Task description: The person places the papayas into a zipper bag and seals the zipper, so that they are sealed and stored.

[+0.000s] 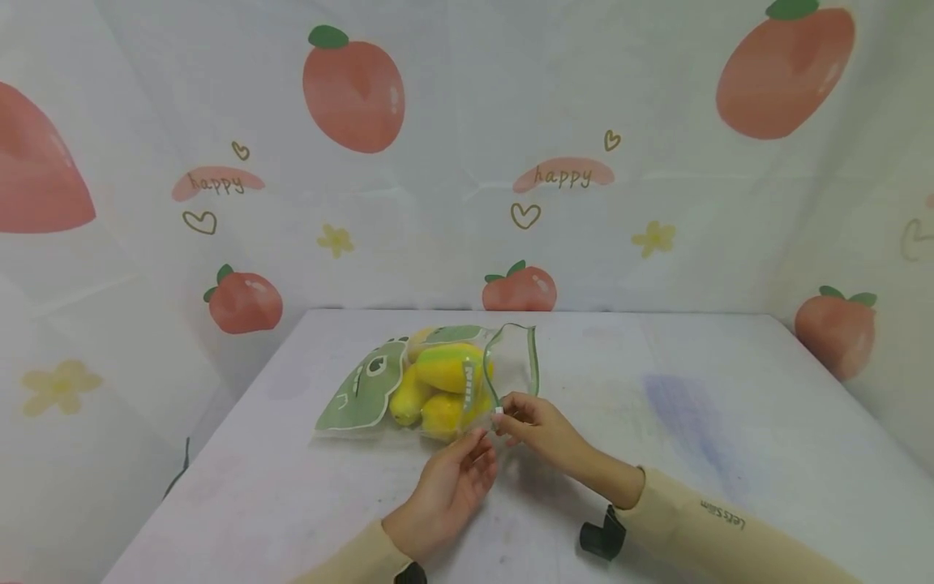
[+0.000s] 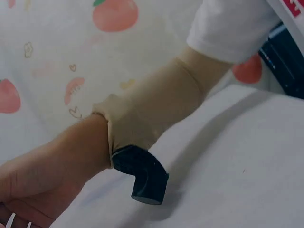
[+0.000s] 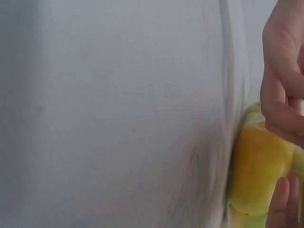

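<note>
A clear zip bag (image 1: 511, 357) with a green cartoon face lies on the table, its zipper end toward the right. Several yellow fruits (image 1: 448, 369) fill it; one yellow fruit (image 3: 256, 166) shows large in the right wrist view. My right hand (image 1: 543, 430) pinches the small white zipper slider (image 1: 499, 410) at the near side of the bag's mouth. Close by, my left hand (image 1: 452, 487) has its palm turned up and fingers loosely bent, fingertips right at the bag's near edge. Most of the left fingers fall outside the left wrist view.
The bag rests on a white table (image 1: 620, 357) with faint colour stains. Behind it hangs a white cloth (image 1: 438, 235) printed with peaches, hearts and flowers. A black wrist mount (image 1: 604, 535) sits below the right sleeve, and another black mount (image 2: 145, 173) is on the left wrist.
</note>
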A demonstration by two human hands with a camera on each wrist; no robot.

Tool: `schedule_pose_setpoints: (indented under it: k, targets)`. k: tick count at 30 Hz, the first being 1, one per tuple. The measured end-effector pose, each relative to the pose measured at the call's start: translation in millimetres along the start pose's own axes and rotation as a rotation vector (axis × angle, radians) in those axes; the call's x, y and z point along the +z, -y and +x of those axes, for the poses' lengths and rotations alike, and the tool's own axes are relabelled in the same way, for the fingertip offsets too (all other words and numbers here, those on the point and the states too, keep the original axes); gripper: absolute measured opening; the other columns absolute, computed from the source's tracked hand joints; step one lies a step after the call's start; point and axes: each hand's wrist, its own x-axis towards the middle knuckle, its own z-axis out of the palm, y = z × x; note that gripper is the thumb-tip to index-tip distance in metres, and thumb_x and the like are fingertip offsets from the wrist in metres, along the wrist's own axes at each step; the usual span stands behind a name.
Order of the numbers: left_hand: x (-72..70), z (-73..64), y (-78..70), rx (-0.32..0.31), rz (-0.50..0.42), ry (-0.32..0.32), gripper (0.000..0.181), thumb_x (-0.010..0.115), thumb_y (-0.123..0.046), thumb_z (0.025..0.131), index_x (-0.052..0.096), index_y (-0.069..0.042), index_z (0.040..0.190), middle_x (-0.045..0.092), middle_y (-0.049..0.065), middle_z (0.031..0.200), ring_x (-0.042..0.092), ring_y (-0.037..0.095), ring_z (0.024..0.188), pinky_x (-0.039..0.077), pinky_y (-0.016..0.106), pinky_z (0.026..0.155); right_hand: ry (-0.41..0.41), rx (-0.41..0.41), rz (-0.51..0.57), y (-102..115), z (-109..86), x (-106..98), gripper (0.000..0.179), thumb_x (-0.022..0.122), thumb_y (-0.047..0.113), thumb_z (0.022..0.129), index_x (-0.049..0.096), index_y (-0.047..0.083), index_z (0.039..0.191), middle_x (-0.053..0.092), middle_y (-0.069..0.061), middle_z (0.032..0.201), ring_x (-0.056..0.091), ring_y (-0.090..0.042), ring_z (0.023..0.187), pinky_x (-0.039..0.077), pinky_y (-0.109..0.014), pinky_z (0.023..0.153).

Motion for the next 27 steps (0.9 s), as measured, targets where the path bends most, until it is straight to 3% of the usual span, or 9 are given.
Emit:
schedule_pose_setpoints:
  k: [7,13,21,27]
  targets:
    - [3.0,10.7,-0.3,0.041,0.039,-0.016,0.013,0.061,-0.024,0.096,0.062,-0.012,0.094,0.06,-0.005,0.084,0.059,0.005,0.076,0.055,0.017,0.072,-0.014,-0.001,-0.011,0.5,-0.7,-0.1,0.017,0.057,0.014,0.097,0.056,-0.003,0.095,0.063,-0.014,0.096,0.06,-0.019,0.091,0.059,-0.039,0.074]
    - [2.0,13.1,0.3,0.07,0.086,-0.022,0.013,0.062,-0.023,0.095,0.061,-0.012,0.088,0.06,-0.006,0.079,0.059,0.001,0.071,0.054,0.014,0.068,-0.021,0.019,-0.026,1.3,-1.7,0.2,0.019,0.058,0.016,0.097,0.058,-0.003,0.093,0.063,-0.012,0.093,0.059,-0.022,0.089,0.059,-0.038,0.073]
    - [1.7,14.9,0.3,0.113,0.126,-0.001,0.015,0.058,-0.017,0.097,0.061,-0.011,0.083,0.063,-0.006,0.076,0.06,-0.001,0.066,0.054,0.011,0.064,-0.058,0.111,-0.027,9.9,0.0,1.7,0.025,0.058,0.02,0.095,0.058,-0.002,0.084,0.063,-0.006,0.084,0.06,-0.026,0.085,0.057,-0.03,0.07]
    - [1.8,15.1,0.0,0.146,0.144,-0.007,0.014,0.059,-0.014,0.096,0.061,-0.007,0.085,0.061,-0.003,0.078,0.06,0.001,0.068,0.054,0.011,0.068,-0.108,0.154,0.001,16.8,7.0,4.1,0.025,0.058,0.018,0.095,0.061,-0.005,0.084,0.061,-0.002,0.079,0.057,-0.016,0.078,0.057,-0.028,0.066]
